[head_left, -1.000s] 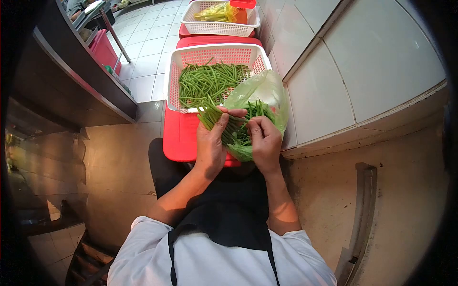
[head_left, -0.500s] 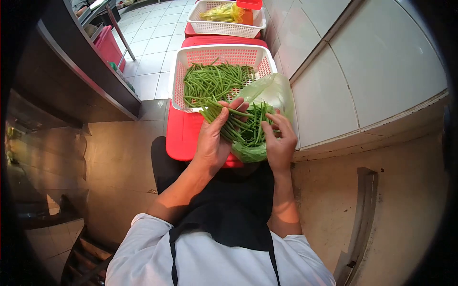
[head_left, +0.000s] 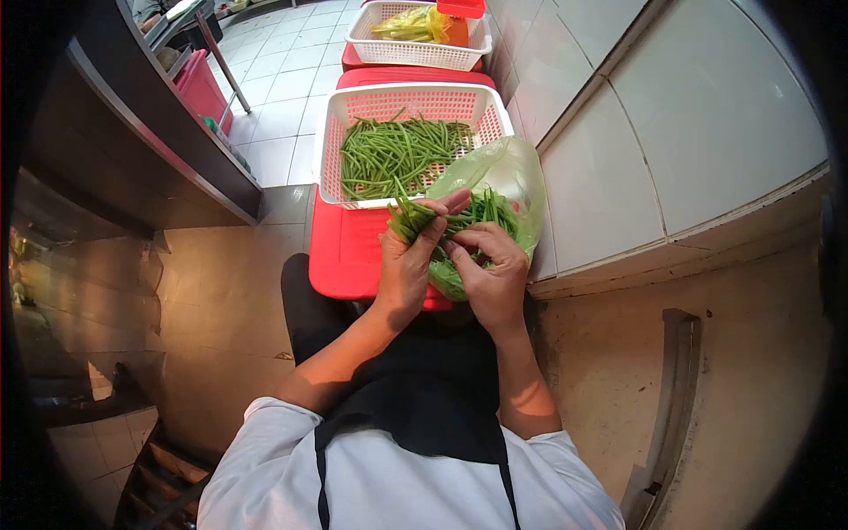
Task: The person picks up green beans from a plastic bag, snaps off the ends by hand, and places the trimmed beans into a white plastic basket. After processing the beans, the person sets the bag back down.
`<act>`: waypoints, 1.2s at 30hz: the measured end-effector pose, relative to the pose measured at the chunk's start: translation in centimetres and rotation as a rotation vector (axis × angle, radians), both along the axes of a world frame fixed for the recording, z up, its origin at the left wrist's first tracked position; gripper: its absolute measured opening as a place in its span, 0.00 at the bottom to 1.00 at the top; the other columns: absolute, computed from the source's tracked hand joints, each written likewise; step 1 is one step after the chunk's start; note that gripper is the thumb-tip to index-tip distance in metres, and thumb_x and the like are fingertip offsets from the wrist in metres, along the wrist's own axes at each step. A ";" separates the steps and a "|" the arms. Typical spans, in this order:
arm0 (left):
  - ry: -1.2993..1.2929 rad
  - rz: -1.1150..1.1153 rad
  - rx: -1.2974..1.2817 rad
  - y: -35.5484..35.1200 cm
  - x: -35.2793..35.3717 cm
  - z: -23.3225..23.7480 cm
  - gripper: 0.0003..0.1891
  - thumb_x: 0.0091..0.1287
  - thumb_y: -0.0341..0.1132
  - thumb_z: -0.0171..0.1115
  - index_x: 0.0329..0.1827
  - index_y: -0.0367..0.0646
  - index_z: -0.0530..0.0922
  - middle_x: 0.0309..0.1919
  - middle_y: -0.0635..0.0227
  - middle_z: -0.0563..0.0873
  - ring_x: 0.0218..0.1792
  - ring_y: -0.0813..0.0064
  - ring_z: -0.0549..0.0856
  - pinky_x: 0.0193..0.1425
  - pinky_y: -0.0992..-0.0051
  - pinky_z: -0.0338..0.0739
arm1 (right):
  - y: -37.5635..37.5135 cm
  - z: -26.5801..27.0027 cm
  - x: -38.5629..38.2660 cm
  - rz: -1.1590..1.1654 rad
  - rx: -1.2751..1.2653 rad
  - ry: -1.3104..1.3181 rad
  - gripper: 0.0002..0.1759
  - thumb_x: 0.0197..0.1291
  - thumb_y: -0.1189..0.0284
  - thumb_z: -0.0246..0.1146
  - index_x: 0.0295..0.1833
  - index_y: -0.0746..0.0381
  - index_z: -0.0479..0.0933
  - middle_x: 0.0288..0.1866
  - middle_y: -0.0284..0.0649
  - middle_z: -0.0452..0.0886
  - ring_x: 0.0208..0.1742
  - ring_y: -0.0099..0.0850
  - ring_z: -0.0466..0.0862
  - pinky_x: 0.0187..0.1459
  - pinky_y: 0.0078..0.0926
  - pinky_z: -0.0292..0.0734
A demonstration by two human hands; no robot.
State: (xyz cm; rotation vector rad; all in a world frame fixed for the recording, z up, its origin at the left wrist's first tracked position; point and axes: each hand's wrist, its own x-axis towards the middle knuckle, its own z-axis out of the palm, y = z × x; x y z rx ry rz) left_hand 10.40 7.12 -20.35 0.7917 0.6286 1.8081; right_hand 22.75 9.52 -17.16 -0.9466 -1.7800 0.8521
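My left hand (head_left: pixel 405 272) is closed around a bunch of green beans (head_left: pixel 408 221), whose tips stick out past the thumb toward the upper left. Close on its right, my right hand (head_left: pixel 495 276) pinches with thumb and forefinger at the other end of these beans; its fingertips partly cover what they grip. Both hands are over an open light-green plastic bag (head_left: pixel 528 181), where more green beans (head_left: pixel 496 210) lie. Just beyond, a white perforated basket (head_left: pixel 330 119) holds a spread layer of green beans (head_left: pixel 393 159).
Basket and bag rest on a red lid (head_left: pixel 340 252) in front of my knees. Farther back, a second white basket (head_left: pixel 424 58) contains a yellow bag (head_left: pixel 411 25). A tiled wall (head_left: pixel 609 168) runs along the right, and a dark cabinet (head_left: pixel 141 124) stands at left.
My right hand has moved left from the bag's beans to the bunch, its fingers now pinched. My left hand has shifted slightly right, with the bunch still in it.
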 end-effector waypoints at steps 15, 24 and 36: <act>-0.370 0.007 -0.165 0.4 -1.5 0.0 0.09 0.80 0.34 0.58 0.58 0.47 0.76 0.68 0.54 0.81 0.72 0.58 0.78 0.78 0.58 0.72 | 1.0 -2.2 2.4 -0.133 -0.078 0.062 0.03 0.72 0.77 0.64 0.46 0.65 0.80 0.41 0.35 0.82 0.33 0.24 0.79 0.34 0.24 0.75; -0.380 -0.058 -0.150 0.2 -1.1 0.3 0.09 0.79 0.34 0.60 0.58 0.47 0.77 0.68 0.54 0.81 0.71 0.57 0.79 0.78 0.58 0.73 | 1.2 -1.4 2.0 -0.127 0.120 -0.095 0.05 0.63 0.79 0.69 0.45 0.64 0.84 0.45 0.45 0.85 0.39 0.43 0.87 0.42 0.34 0.82; -0.253 -0.120 -0.099 -0.9 1.2 0.5 0.06 0.81 0.34 0.56 0.56 0.46 0.76 0.61 0.53 0.86 0.68 0.58 0.81 0.77 0.59 0.72 | 1.9 -3.5 0.7 -0.337 0.304 -0.294 0.05 0.59 0.75 0.70 0.33 0.63 0.80 0.35 0.44 0.84 0.35 0.47 0.84 0.36 0.43 0.78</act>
